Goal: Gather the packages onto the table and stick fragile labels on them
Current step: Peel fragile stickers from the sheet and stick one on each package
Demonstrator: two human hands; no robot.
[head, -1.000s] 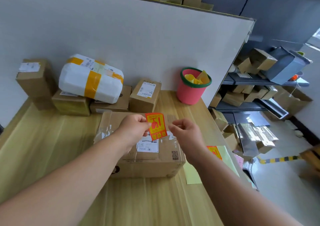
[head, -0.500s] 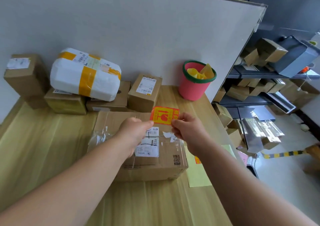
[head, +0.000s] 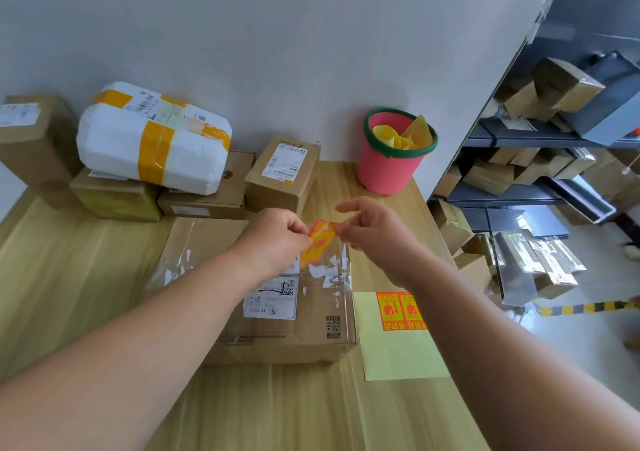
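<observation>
A flat cardboard box [head: 277,326] with a white shipping slip lies in the middle of the wooden table [head: 86,294]. Just above its far right part, an orange-and-yellow fragile label [head: 320,242] is pinched between my left hand [head: 277,239] and my right hand [head: 377,236], one at each end. A pale yellow backing sheet [head: 398,353] with two more orange labels [head: 401,310] lies right of the box. Behind stand several packages: a small upright box [head: 282,173], a flat box [head: 211,197], a white foam parcel [head: 152,139] with yellow tape, and brown boxes [head: 31,139] at far left.
A pink bucket [head: 391,163] with a green rim, holding yellow backing scraps, stands at the table's far right against the grey partition. Past the table's right edge, dark shelves [head: 519,139] and the floor hold several more cardboard boxes.
The label was held upright in my left hand, then turned flat between both hands, and has come lower toward the box's far right corner. The view tilted so the label sheet shows more.
</observation>
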